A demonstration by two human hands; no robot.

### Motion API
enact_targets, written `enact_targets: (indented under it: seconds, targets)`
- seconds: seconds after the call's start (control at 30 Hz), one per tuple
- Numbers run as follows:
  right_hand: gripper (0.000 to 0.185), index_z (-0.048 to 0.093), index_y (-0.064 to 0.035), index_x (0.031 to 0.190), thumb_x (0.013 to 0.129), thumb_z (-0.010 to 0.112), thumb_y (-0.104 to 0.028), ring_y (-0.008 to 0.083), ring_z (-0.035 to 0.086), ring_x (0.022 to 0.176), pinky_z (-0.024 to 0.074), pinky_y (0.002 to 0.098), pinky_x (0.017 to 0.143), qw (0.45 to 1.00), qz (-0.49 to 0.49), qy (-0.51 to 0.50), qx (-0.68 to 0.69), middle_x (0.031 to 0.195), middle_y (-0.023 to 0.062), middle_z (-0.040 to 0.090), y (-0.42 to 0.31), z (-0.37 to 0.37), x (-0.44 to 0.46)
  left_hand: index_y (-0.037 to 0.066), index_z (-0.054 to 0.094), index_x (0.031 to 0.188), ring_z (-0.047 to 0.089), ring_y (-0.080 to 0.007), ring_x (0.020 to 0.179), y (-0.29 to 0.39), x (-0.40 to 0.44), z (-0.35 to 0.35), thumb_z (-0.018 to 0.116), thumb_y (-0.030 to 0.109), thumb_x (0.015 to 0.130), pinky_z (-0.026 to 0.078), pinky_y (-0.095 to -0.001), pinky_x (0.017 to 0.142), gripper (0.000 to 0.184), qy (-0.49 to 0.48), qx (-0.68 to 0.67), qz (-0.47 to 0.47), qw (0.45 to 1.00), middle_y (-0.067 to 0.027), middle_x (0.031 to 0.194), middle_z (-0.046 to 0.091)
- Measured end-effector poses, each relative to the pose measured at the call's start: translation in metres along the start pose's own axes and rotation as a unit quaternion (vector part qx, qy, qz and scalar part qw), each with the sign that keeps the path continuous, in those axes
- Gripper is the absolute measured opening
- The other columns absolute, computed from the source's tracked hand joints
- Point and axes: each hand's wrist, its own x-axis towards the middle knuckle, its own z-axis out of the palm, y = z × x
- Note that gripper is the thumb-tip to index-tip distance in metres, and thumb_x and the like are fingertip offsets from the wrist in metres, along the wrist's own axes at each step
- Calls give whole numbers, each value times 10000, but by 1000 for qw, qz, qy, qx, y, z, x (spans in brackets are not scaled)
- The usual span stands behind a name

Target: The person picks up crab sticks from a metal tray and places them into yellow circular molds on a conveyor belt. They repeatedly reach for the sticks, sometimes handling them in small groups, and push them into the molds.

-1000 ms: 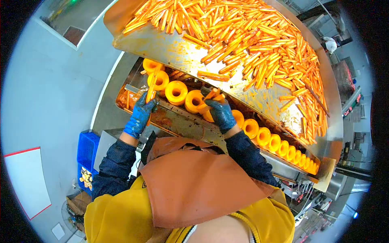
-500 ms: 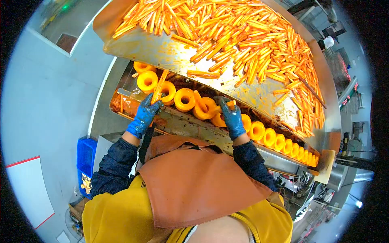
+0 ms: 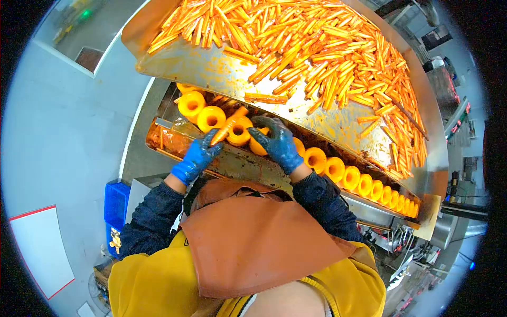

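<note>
A row of orange-yellow funnel-shaped cups (image 3: 212, 119) with round central holes runs along a channel before me. My left hand (image 3: 199, 156), in a wet blue glove, grips the lower end of an orange sauce-coated food stick (image 3: 230, 126). The stick slants up to the right across a cup. My right hand (image 3: 280, 145), also gloved, hovers over the row just right of the stick. Its thumb and forefinger are apart, with nothing visible between them. The hand hides part of one or more cups.
Beyond the row, a metal tray (image 3: 200, 67) carries a big heap of similar orange sticks (image 3: 327, 53). A single stick (image 3: 265, 98) lies near its front edge. A dark rod (image 3: 409, 119) rests on the heap. Blue crates (image 3: 116, 203) stand at lower left.
The stick that was in my right hand is out of it, and that hand has moved left with its fingers parted. My left hand has shifted slightly right, its stick now tilted lower. The cups have shifted.
</note>
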Motion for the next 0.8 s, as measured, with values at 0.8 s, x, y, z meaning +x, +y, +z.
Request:
enact_targets:
  seconds: [0.8]
  targets:
    - [221, 641, -105, 939, 768, 652, -246, 338, 619, 832, 501, 412, 721, 934, -22, -181, -306, 902, 156, 631, 45, -29, 101, 11, 606, 1078, 588, -118, 953, 45, 111, -3, 607, -23, 818, 476, -268, 864, 262, 57, -118, 125, 984, -59, 1044, 635]
